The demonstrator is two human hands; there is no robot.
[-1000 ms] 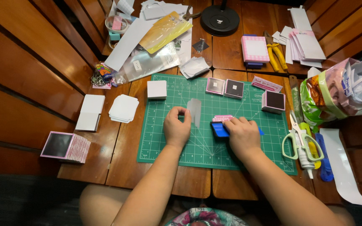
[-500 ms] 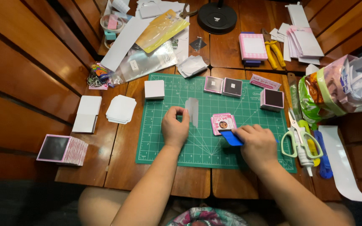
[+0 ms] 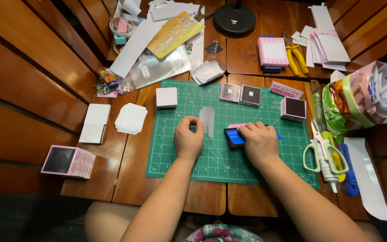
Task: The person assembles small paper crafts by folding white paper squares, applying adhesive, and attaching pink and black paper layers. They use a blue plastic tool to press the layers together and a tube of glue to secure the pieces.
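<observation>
My right hand [image 3: 260, 144] grips a flat blue pad with a dark rim [image 3: 234, 137] and presses it down on the green cutting mat [image 3: 189, 166]. A pink-edged card [image 3: 236, 125] peeks out just behind the pad. To the left, my left hand [image 3: 188, 140] rests on the mat. Its thumb and forefinger are curled together at the left edge of a pale translucent strip [image 3: 207, 121] that lies flat on the mat.
On the mat lie a white card stack [image 3: 166, 97], pink-framed dark squares [image 3: 240, 94] and another such stack [image 3: 294, 108]. Green-handled scissors [image 3: 322, 152] and a stuffed bag [image 3: 363, 98] sit on the right. White stacks [image 3: 131, 118] and a pink-framed stack [image 3: 67, 161] lie on the left.
Half a second ago my right hand had pulled the blue pad back toward the lower right, uncovering the pink card. It has moved back onto the card. My left hand has stayed put.
</observation>
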